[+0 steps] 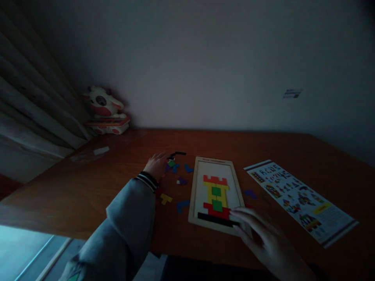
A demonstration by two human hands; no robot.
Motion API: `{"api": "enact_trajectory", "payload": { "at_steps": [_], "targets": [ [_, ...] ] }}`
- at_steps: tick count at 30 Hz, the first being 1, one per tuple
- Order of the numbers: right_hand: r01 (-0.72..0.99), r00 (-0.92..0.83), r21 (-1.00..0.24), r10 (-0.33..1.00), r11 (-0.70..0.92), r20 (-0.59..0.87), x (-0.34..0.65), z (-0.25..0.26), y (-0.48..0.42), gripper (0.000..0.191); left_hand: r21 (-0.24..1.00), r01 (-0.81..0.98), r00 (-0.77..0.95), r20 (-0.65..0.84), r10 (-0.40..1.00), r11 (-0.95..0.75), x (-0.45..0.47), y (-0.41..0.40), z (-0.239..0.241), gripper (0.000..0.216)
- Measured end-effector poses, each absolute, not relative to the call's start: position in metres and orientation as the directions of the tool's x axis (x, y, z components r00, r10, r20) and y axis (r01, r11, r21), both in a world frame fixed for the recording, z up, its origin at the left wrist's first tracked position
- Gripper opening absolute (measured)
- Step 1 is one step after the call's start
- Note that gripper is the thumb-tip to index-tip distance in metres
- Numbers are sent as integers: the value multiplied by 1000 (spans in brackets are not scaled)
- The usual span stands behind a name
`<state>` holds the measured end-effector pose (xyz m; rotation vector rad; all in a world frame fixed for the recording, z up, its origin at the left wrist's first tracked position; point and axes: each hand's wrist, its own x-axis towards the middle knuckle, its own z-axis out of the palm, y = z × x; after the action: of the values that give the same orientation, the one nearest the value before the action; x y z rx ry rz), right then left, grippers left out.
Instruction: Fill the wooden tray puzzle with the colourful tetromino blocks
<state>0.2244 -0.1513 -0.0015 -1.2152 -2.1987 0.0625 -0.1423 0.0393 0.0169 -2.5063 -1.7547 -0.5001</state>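
Observation:
My left hand (pixel 156 164) reaches over the left side of a loose pile of puzzle pieces, its fingers stretched out and partly hidden. Near its fingertips lie a green piece (pixel 171 164) and black strips (pixel 180 153). To the right, a shallow wooden puzzle tray (pixel 191 199) holds a tower of flat pieces: a red notched top (pixel 215 180), yellow sides (pixel 209 192), green squares (pixel 216 191), a red base and a black strip (pixel 215 219) at the bottom. My right hand (pixel 263 234) is at the tray's lower right corner, fingers extended and apart.
Blue (pixel 183 205), yellow (pixel 165 199) and purple pieces (pixel 250 193) lie around the tray on the brown table (pixel 123 175). A printed pattern sheet (pixel 301 203) is at the right. A cow-shaped toy (pixel 107 111) stands at the back left, beside a curtain (pixel 35 86).

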Motion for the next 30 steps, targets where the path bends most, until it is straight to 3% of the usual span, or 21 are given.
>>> {"api": "enact_trajectory", "payload": {
  "at_steps": [7, 15, 25, 30],
  "targets": [
    [810, -448, -263, 843, 523, 297, 186, 31, -56, 21, 191, 927, 273, 244, 930, -322, -148, 65, -8, 31],
    [851, -446, -231, 881, 471, 156, 75, 38, 65, 32, 205, 934, 237, 256, 937, -292, -148, 61, -4, 25],
    [919, -344, -200, 939, 341, 17, 33, 29, 99, 35, 249, 937, 187, 228, 956, -243, -146, 55, 0, 31],
    [916, -319, -258, 948, 306, -6, 37, 30, 103, 36, 243, 944, 164, 240, 957, -223, -144, 53, 1, 36]
  ]
}}
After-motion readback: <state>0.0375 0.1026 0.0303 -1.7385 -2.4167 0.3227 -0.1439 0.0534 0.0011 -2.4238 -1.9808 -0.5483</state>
